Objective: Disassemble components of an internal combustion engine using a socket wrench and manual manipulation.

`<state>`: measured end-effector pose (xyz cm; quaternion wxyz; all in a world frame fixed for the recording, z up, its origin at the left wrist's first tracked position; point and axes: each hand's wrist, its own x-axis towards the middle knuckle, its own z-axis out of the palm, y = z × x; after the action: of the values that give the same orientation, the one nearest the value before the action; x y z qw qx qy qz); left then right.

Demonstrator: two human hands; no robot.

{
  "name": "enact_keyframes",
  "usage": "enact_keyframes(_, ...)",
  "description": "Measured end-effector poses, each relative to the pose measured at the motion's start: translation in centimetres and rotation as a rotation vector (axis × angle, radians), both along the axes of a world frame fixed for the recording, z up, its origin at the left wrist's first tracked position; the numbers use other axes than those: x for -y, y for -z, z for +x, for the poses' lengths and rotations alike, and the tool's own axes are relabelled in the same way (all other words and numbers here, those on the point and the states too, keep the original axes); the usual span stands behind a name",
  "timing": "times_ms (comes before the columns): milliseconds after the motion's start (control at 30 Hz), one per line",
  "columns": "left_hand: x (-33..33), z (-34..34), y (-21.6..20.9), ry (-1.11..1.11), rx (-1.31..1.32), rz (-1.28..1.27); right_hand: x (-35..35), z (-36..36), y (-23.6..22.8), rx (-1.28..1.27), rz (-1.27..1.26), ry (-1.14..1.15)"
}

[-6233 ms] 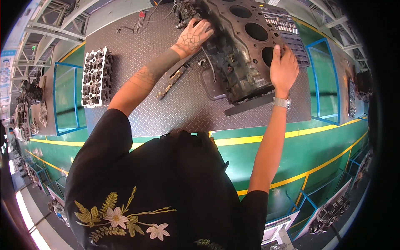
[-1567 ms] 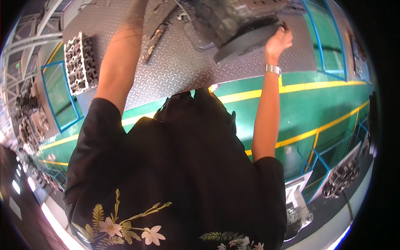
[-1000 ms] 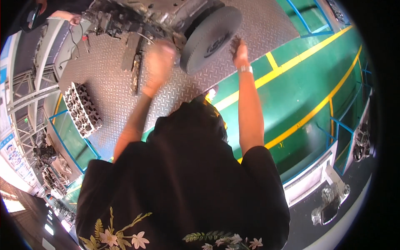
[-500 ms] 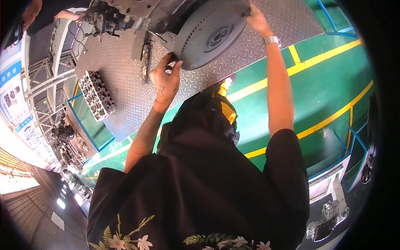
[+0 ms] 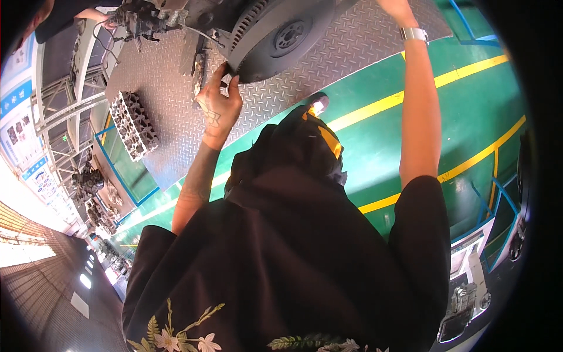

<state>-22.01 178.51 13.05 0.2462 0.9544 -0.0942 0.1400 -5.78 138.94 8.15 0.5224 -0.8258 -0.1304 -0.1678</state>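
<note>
A large grey flywheel, with a slotted rim and a round hub of holes, stands tilted at the top of the head view, against the dark engine. My left hand is closed on its lower left edge, thumb and fingers pinching the rim. At the upper edge of the picture my right hand is partly cut off, near the flywheel's right side. Its fingertips are out of view, so whether it touches the disc cannot be told.
A cylinder head lies on the diamond-plate platform to the left. A greasy bar-like part lies beside my left hand. Another person's hand reaches the engine at upper left. Green floor with yellow lines borders the platform.
The flywheel and my left hand have shifted left and up in the picture. My right hand has moved up and right, its fingers leaving the frame. The view has shifted slightly too.
</note>
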Motion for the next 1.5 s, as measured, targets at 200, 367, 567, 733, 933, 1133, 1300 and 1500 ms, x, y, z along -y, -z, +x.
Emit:
enact_keyframes(200, -0.3, -1.5, 0.6, 0.1, 0.086, -0.046, -1.3, -11.7, 2.7, -0.148, -0.371, 0.163)
enact_keyframes(367, -0.7, -6.1, 4.9, 0.101, 0.1, -0.079, -5.1, -19.3, 3.4, -0.415, -0.235, 0.19)
enact_keyframes(567, -2.0, -6.1, 4.4, -0.119, 0.113, -0.131, -4.2, -14.9, 0.7, -0.364, -0.143, 0.076)
enact_keyframes(733, -1.5, -2.2, 2.9, -0.283, 0.049, -0.217, -3.2, -3.4, 0.3, -0.147, -0.235, -0.089)
enact_keyframes(933, 1.2, -2.2, 3.9, -0.384, -0.134, -0.432, -2.3, 3.5, 1.7, -0.167, -0.346, -0.367)
enact_keyframes(1133, 2.6, -2.5, 5.5, -0.458, -0.076, -0.594, -2.9, 5.8, 0.4, -0.178, -0.18, -0.553)
enact_keyframes(1300, 5.0, -1.7, 4.2, -0.581, -0.112, -0.542, -2.2, 6.6, 0.6, -0.207, -0.211, -0.61)
enact_keyframes(1500, 3.5, -1.1, 3.7, -0.635, -0.043, -0.684, -2.5, 7.1, -1.9, -0.244, -0.226, -0.664)
